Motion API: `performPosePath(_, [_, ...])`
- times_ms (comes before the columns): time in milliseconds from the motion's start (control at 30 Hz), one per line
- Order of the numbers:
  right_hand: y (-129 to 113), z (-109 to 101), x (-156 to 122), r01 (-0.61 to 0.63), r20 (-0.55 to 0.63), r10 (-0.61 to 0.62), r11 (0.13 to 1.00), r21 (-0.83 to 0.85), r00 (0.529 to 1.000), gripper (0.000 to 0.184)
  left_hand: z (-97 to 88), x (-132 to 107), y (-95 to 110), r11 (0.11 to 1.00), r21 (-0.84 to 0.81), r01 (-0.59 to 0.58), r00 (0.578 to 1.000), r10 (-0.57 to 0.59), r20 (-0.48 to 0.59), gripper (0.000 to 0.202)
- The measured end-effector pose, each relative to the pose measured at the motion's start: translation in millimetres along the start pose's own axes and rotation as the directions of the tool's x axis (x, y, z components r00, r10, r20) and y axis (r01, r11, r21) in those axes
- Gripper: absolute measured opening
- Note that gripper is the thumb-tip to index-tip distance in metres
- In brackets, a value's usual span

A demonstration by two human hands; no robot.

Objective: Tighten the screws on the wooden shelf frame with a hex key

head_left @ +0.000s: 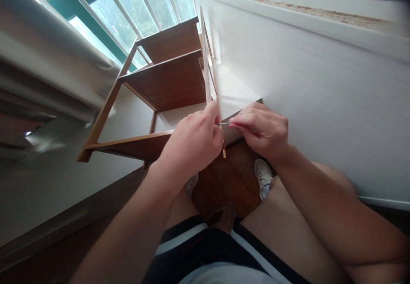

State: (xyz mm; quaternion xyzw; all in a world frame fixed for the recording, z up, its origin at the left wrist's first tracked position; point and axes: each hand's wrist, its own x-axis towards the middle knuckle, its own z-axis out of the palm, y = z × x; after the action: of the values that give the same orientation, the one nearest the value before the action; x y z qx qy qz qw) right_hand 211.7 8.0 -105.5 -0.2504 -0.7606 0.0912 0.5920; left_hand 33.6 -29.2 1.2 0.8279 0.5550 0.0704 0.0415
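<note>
A brown wooden shelf rack [166, 83] lies on its side on a pale ledge in front of me. My left hand [192, 141] is closed around the near end of its thin side frame [207, 62]. My right hand [261, 130] pinches a thin metal tool [223, 124], perhaps a hex key, whose tip points left into the frame end by my left thumb. Both hands almost touch at the frame's corner. What the tool's tip enters is hidden by my fingers.
A white wall or cabinet side [304, 83] rises close on the right. A window with pale bars [134, 2] stands behind the rack, and a grey curtain [48, 62] hangs at the left. My bare knees, dark shorts and white shoes [263, 177] rest over the wooden floor [230, 181].
</note>
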Motion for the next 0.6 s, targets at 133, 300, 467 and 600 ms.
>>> performPosePath(133, [2.3,-3.1,1.5,0.022,0.030,-0.022,1.000,0.014,0.999,0.009,-2.2,1.6,1.7,1.000,0.003,-0.002,1.000,0.002,0.011,0.016])
performPosePath(300, [3.1,-3.6,2.8,0.004,0.027,-0.004,1.000,0.008,1.000,0.009,-3.5,4.0,3.4,1.000,0.004,0.005,1.000,-0.005,0.025,0.018])
performPosePath(467, [4.8,-3.2,4.8,0.007,0.013,-0.007,1.000,0.017,1.000,0.008,-1.6,4.8,5.8,1.000,-0.007,0.020,1.000,-0.020,0.011,0.018])
performPosePath(600, [6.5,-1.9,4.7,0.000,0.019,-0.001,0.999,0.039,1.000,0.007,-3.5,3.4,1.3,0.999,-0.046,0.016,1.000,-0.016,-0.008,0.015])
